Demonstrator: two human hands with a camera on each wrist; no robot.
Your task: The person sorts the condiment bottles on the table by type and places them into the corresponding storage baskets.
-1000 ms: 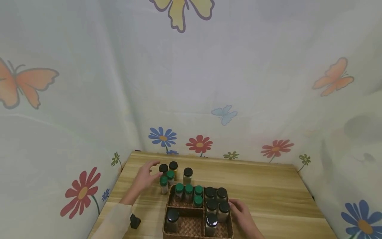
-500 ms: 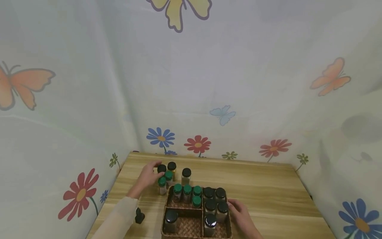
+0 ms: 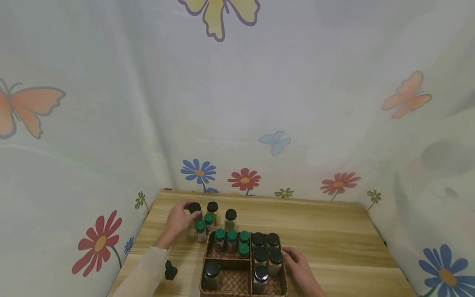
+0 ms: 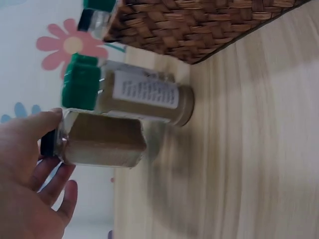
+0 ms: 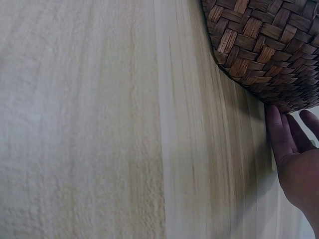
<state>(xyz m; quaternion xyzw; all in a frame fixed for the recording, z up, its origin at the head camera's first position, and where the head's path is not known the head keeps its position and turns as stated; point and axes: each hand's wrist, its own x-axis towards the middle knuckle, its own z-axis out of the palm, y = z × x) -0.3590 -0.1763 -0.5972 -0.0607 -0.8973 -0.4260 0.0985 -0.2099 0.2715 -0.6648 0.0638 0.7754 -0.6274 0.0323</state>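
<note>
My left hand [image 3: 177, 222] grips a spice jar [image 3: 195, 208] by its black cap at the left of the table. In the left wrist view this spice jar [image 4: 102, 139] is clear, holds brown powder and seems raised off the wood. Close beside it stands a green-capped spice jar [image 4: 144, 94] with a white label. My right hand [image 3: 299, 266] rests against the right side of the woven basket [image 3: 226, 260]. Nearly straight fingers [image 5: 279, 132] touch the basket's lower corner in the right wrist view.
Green-capped jars [image 3: 231, 237] fill the basket's back left compartment, black-capped jars [image 3: 272, 239] its right one. A single black-capped jar [image 3: 212, 270] sits front left. Behind the basket stand two more jars [image 3: 230, 216]. A small black object [image 3: 170, 272] lies near the left sleeve.
My left hand has reached the black-capped spice jar, taken hold of its cap and moved it slightly left, away from its neighbours. The right hand stays at the basket.
</note>
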